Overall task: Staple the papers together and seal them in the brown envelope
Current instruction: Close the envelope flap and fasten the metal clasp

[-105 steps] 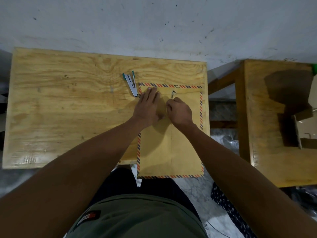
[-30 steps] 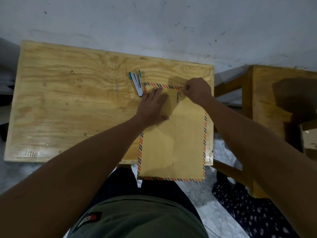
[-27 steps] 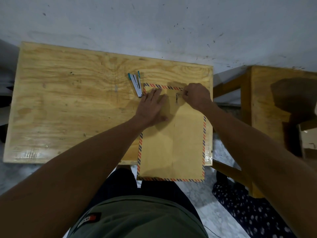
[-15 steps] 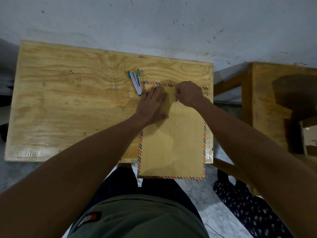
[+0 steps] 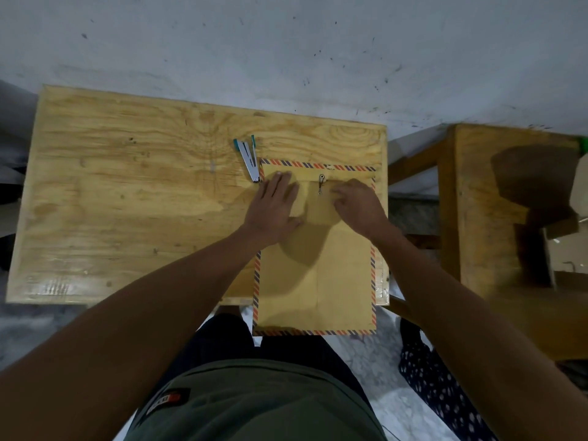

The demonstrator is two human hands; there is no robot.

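Note:
The brown envelope (image 5: 315,281) with a red-and-blue striped border lies flat on the right part of the wooden table (image 5: 127,202), its lower end hanging over the near edge. Its flap is folded down, with a small metal clasp (image 5: 321,183) at the flap's middle. My left hand (image 5: 274,210) rests flat on the envelope's upper left, fingers straight. My right hand (image 5: 358,205) lies on the upper right, fingers pressing beside the clasp. A teal-and-silver stapler (image 5: 248,159) lies open just beyond the envelope's top left corner. No papers are visible.
A second wooden table (image 5: 483,218) stands to the right across a narrow gap, with cardboard boxes (image 5: 569,237) at its far right. A grey wall (image 5: 286,52) runs behind both tables. My lap sits under the near edge.
My right hand has moved from the envelope's top right edge back down onto the flap beside the clasp. The clasp is uncovered again. My left hand has stayed flat in place.

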